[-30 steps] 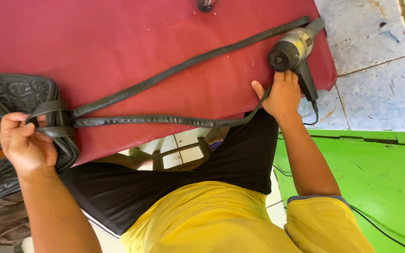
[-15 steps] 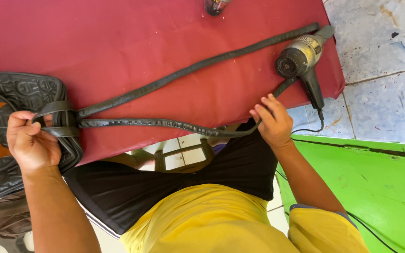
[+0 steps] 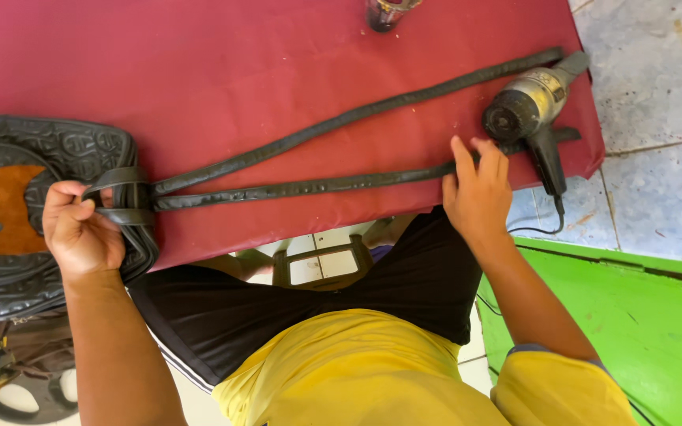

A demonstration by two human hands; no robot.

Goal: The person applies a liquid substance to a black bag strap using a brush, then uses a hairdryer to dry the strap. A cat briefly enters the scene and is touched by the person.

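A long, narrow black leather strap [image 3: 309,188] with a rough, textured surface is being stretched out flat across a dark red tablecloth [image 3: 222,71]. It is doubled into two runs that are meeting at the left and spreading apart toward the right, the upper run slanting up to the table's far right corner. At the left, both runs are being gathered at a black loop on a black embossed leather bag [image 3: 33,158] with a tan-brown panel, which is lying at the table's left edge. The left hand [image 3: 80,233] is being closed around that loop end of the strap, fingers curled tightly on it. The right hand [image 3: 477,189] is being pressed down on the lower run near the table's front edge, fingers spread and extended, not gripping. Just beside its fingertips, a silver and black hair dryer [image 3: 532,106] is lying on the cloth, its black cord [image 3: 542,229] hanging off the edge. A dark glass object [image 3: 388,12], only partly seen, is standing at the table's far edge. Below, a green surface [image 3: 641,323] is being shown at the right.
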